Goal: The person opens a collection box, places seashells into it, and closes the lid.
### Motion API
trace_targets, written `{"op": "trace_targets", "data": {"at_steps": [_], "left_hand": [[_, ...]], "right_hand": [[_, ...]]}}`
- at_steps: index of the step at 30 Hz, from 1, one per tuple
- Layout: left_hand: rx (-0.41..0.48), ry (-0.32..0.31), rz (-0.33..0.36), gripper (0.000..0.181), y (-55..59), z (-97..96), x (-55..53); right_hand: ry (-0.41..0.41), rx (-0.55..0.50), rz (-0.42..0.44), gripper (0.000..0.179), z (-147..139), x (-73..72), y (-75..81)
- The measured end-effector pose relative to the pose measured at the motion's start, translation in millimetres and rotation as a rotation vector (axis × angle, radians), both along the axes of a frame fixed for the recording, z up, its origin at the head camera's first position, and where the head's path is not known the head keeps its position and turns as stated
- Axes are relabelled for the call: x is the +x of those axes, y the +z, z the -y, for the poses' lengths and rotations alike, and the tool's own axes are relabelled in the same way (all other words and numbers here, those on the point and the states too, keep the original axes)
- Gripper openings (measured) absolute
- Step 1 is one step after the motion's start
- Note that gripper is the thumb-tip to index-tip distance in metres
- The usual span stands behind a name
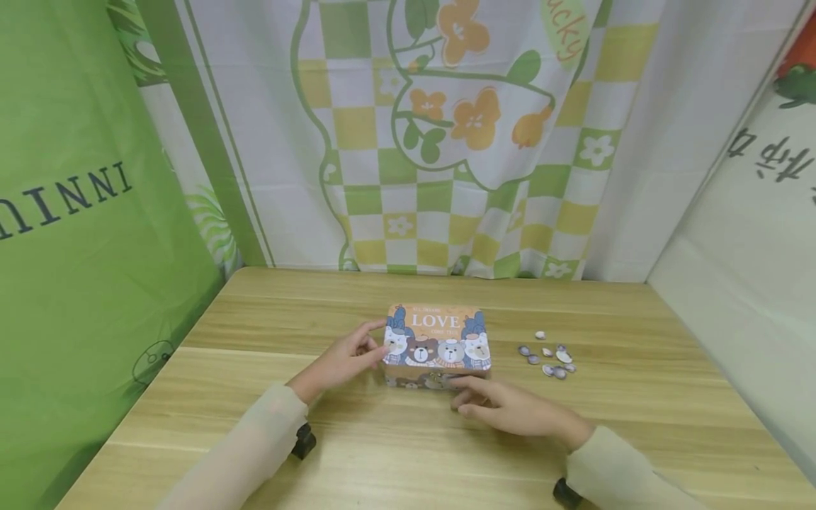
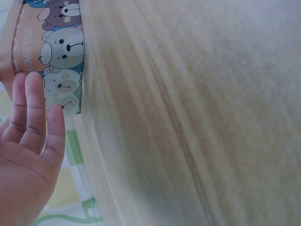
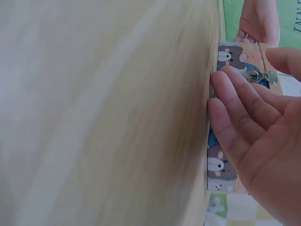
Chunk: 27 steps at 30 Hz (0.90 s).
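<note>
A cartoon-bear box [image 1: 437,338] with LOVE printed on its lid sits closed on the table, a small metal clasp [image 3: 254,76] on its front. My left hand [image 1: 347,361] is at the box's left side, the thumb at the front left corner and the index finger farther back along the edge. In the left wrist view, the other fingers of that hand [image 2: 28,150] stretch out straight beside the box. In front of the box, my right hand [image 1: 513,407] has its fingertips close to the clasp, fingers loosely bent with nothing between them.
Several small seashells [image 1: 559,372] lie scattered right of the box on the wooden table [image 1: 274,312]. A patterned curtain [image 1: 421,212] hangs behind the table's far edge. Green cloth [image 1: 95,283] hangs at the left, and pale cloth [image 1: 752,283] at the right.
</note>
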<state>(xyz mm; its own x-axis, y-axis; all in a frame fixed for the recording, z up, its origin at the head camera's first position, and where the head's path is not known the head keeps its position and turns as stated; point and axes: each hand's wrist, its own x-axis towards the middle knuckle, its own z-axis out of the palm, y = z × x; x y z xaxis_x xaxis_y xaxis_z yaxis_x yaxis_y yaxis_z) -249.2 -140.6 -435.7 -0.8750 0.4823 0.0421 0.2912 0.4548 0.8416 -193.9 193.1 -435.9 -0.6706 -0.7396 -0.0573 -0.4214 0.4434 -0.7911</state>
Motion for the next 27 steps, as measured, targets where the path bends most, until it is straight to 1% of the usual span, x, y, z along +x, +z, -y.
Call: {"op": "trace_targets", "data": {"at_steps": [7, 11, 15, 17, 22, 27], "left_hand": [[0.000, -0.006, -0.006, 0.060, -2.2, 0.7, -0.8], [-0.004, -0.011, -0.016, 0.060, -3.2, 0.5, -1.5], [-0.006, -0.016, -0.019, 0.060, -2.6, 0.6, -1.6], [-0.006, -0.017, -0.017, 0.059, -2.1, 0.4, -1.4], [-0.001, -0.016, -0.007, 0.060, -0.6, -0.2, -0.6], [0.004, -0.007, -0.002, 0.061, -1.5, -0.4, -0.3]], "right_hand": [[-0.011, -0.035, 0.079, 0.050, 8, 1.5, 1.2], [-0.013, -0.067, 0.129, 0.047, 11, 1.4, -0.1], [-0.014, -0.067, 0.164, 0.044, 15, 1.3, -0.2], [-0.017, -0.057, 0.162, 0.043, 17, 0.7, 0.8], [-0.060, -0.059, 0.121, 0.036, 27, -4.0, 1.9], [-0.112, -0.093, 0.147, 0.036, 35, -7.3, 1.7]]}}
